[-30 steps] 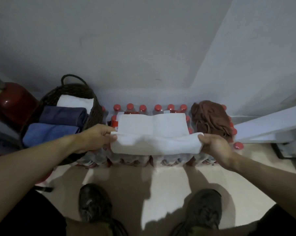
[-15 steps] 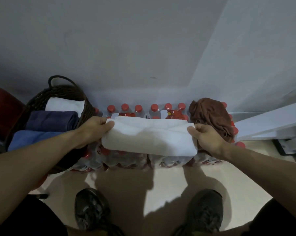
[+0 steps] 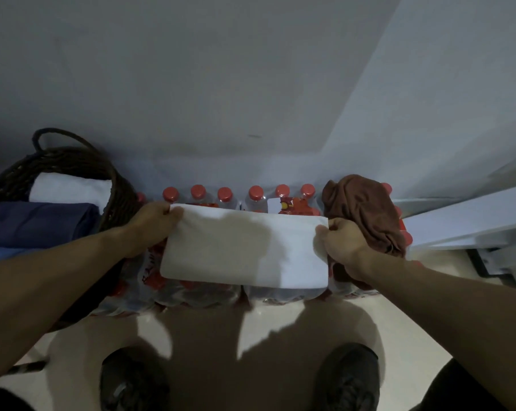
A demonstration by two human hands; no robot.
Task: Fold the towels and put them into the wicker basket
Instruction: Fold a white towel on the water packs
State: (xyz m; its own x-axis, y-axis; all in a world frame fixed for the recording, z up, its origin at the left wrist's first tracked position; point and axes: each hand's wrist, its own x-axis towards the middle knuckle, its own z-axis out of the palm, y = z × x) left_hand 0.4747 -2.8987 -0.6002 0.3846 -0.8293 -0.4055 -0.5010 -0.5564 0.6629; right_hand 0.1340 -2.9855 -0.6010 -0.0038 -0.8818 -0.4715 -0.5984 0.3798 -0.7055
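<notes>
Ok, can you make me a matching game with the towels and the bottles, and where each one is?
Things:
1. white towel
2. brown towel
3. dark blue towel
4. red-capped bottles

Places:
A. in the wicker basket
B. bunched up beside the right hand
C. standing along the wall
D. held at both ends by the left hand and right hand

Pairs: 1-D, 2-B, 3-A, 4-C
</notes>
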